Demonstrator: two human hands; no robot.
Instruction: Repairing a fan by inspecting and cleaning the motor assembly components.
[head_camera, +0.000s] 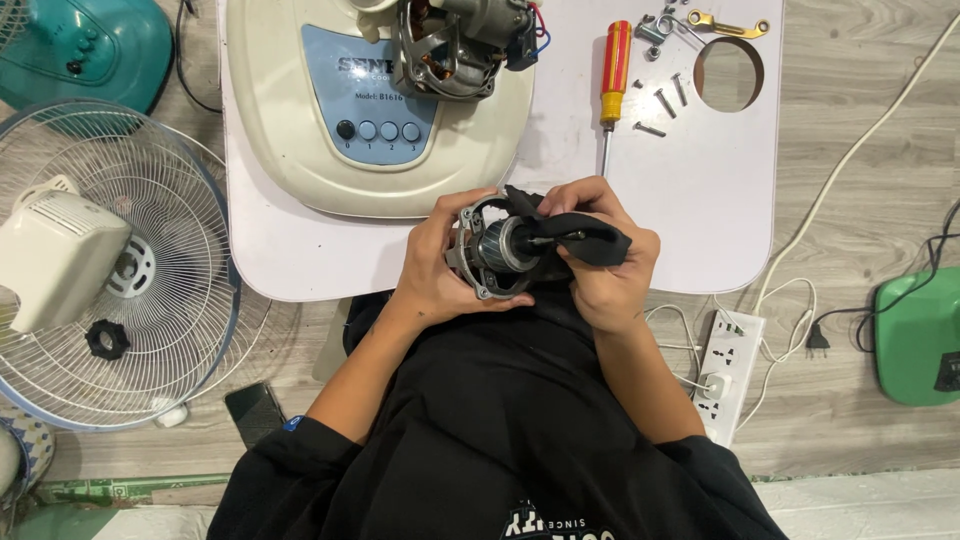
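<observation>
We can't really see the rear of the small silver metal motor part (495, 255), since our left hand (435, 270) wraps it and the black cloth (585, 238) in our right hand (610, 270) covers its shaft end. The cream plastic fan base (300, 120) and the bare motor with copper windings (455, 45) on it get chopped by the top edge. The teal fan base (85, 45) is cut at the corner, the green plastic thing (915, 335) at the right edge. The small loose metal screws (665, 100) are too tiny to tell apart.
</observation>
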